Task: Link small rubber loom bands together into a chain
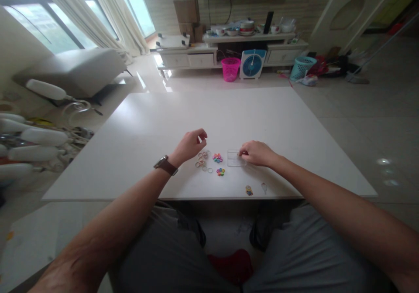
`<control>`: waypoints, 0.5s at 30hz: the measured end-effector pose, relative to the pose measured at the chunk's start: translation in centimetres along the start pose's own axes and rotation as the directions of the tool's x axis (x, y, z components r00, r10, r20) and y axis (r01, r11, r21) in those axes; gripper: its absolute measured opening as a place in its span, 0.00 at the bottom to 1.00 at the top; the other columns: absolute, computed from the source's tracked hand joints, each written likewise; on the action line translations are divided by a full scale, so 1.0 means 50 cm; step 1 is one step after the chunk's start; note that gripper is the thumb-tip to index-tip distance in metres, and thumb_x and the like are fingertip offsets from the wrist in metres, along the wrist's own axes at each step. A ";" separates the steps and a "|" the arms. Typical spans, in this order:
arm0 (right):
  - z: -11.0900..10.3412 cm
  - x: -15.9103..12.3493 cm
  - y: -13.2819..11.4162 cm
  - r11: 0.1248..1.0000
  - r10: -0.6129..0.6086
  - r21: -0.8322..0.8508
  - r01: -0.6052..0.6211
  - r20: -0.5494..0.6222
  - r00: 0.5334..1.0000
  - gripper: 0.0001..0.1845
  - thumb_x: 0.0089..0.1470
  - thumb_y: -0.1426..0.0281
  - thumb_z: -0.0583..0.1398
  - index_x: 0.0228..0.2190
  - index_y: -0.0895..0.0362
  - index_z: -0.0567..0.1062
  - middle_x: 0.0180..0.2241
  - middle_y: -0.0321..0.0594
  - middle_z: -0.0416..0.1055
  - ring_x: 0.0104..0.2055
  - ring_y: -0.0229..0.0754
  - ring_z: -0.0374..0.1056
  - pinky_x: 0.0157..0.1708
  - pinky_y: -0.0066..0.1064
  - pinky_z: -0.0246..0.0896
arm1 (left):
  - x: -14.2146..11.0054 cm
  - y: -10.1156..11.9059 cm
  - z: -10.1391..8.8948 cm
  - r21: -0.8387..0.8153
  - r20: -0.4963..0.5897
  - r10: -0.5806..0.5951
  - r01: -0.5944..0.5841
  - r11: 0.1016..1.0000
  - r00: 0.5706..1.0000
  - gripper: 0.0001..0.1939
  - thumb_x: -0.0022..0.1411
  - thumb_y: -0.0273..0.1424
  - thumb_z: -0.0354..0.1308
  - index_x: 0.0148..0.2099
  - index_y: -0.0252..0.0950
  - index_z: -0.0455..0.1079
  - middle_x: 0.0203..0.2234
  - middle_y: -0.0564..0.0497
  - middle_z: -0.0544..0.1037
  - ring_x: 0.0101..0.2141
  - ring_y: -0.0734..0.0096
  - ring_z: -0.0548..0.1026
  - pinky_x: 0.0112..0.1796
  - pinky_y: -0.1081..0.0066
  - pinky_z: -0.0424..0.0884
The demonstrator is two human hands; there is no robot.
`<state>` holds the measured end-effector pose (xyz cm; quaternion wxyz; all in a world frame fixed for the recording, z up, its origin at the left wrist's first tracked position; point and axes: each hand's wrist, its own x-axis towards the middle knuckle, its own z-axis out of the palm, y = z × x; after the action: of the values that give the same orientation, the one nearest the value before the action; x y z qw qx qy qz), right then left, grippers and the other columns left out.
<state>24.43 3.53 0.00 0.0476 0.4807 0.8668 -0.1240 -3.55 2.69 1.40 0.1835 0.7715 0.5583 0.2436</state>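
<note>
My right hand (258,153) reaches over the right side of a clear plastic box (231,164) with compartments. Its fingers are pinched together there, and whatever they hold is too small or hidden to make out. My left hand (192,144), with a watch (166,165) on the wrist, hovers above the table with bent fingers and a gap to the thumb; nothing shows in it. Just below it lie several metal rings (210,170). Between the rings and the box are two clusters of colourful flower-like pieces, an upper cluster (217,158) and a lower cluster (220,172).
Near the front edge of the white table (209,114) lie a yellow-and-blue cartoon figure piece (249,190) and a small pale, clear-looking piece (263,188). Beyond the table stand a pink basket (231,69), a blue box fan (252,64) and a low cabinet (201,59).
</note>
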 end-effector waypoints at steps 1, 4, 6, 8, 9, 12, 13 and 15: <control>0.001 0.000 0.000 1.000 -0.003 -0.001 0.003 -0.002 1.000 0.16 0.52 0.69 0.56 0.37 0.47 0.82 0.41 0.36 0.79 0.41 0.43 0.72 0.39 0.30 0.61 | 0.002 -0.009 -0.004 0.001 0.007 -0.022 0.022 1.000 1.000 0.08 0.58 0.30 0.53 0.39 0.36 0.72 0.27 0.51 0.77 0.26 0.74 0.72 0.30 0.73 0.67; 0.001 -0.002 0.000 1.000 -0.008 0.002 0.008 -0.028 1.000 0.16 0.53 0.69 0.56 0.37 0.48 0.82 0.39 0.36 0.79 0.39 0.42 0.71 0.38 0.30 0.60 | 0.008 -0.038 -0.008 0.008 0.061 -0.067 0.067 0.998 0.996 0.08 0.57 0.29 0.54 0.37 0.35 0.73 0.24 0.52 0.77 0.25 0.73 0.72 0.30 0.73 0.67; 0.000 -0.002 0.001 1.000 -0.006 0.007 0.006 -0.044 0.999 0.15 0.53 0.69 0.56 0.37 0.48 0.82 0.38 0.36 0.79 0.39 0.42 0.71 0.38 0.29 0.59 | 0.011 -0.059 -0.003 0.024 0.125 -0.075 0.072 0.997 0.989 0.07 0.55 0.27 0.55 0.35 0.35 0.74 0.23 0.52 0.76 0.25 0.73 0.73 0.30 0.73 0.68; -0.001 -0.002 0.000 1.000 -0.001 0.012 0.002 -0.053 0.999 0.15 0.53 0.69 0.56 0.36 0.49 0.82 0.38 0.36 0.79 0.38 0.41 0.71 0.37 0.29 0.59 | 0.013 -0.076 0.006 0.043 0.200 -0.072 0.064 0.997 0.977 0.07 0.53 0.27 0.56 0.33 0.35 0.75 0.22 0.51 0.77 0.25 0.72 0.73 0.31 0.72 0.69; -0.002 -0.002 0.000 1.000 0.001 0.013 0.000 -0.055 0.998 0.14 0.53 0.69 0.56 0.36 0.49 0.82 0.37 0.36 0.79 0.38 0.41 0.71 0.37 0.29 0.58 | 0.014 -0.083 0.011 0.052 0.234 -0.070 0.060 0.997 0.970 0.06 0.53 0.27 0.57 0.33 0.35 0.76 0.23 0.51 0.77 0.25 0.72 0.73 0.31 0.72 0.69; -0.002 -0.002 -0.002 1.000 -0.001 0.013 0.002 -0.069 0.998 0.14 0.53 0.68 0.56 0.35 0.50 0.81 0.37 0.36 0.79 0.37 0.41 0.70 0.36 0.29 0.58 | 0.015 -0.091 0.024 0.067 0.286 -0.067 0.050 0.996 0.956 0.07 0.52 0.29 0.60 0.34 0.35 0.77 0.24 0.50 0.78 0.26 0.71 0.73 0.32 0.71 0.69; -0.002 -0.002 -0.002 1.000 -0.002 0.012 0.003 -0.073 0.997 0.14 0.53 0.68 0.56 0.35 0.50 0.81 0.37 0.36 0.79 0.37 0.41 0.70 0.36 0.29 0.58 | 0.015 -0.091 0.028 0.067 0.292 -0.063 0.046 0.997 0.954 0.07 0.53 0.30 0.60 0.34 0.35 0.77 0.25 0.50 0.78 0.26 0.70 0.73 0.32 0.70 0.69; -0.002 -0.003 -0.003 1.000 -0.004 0.012 0.005 -0.074 0.997 0.14 0.53 0.68 0.55 0.35 0.50 0.81 0.36 0.36 0.78 0.37 0.41 0.70 0.36 0.29 0.58 | 0.014 -0.087 0.034 0.062 0.302 -0.052 0.035 0.997 0.952 0.07 0.53 0.31 0.61 0.35 0.36 0.77 0.26 0.50 0.79 0.27 0.70 0.74 0.32 0.70 0.70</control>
<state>24.39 3.36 0.17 0.0122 0.4832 0.8683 -0.1113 -5.73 4.68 -2.30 0.2511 0.7920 0.5470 0.1023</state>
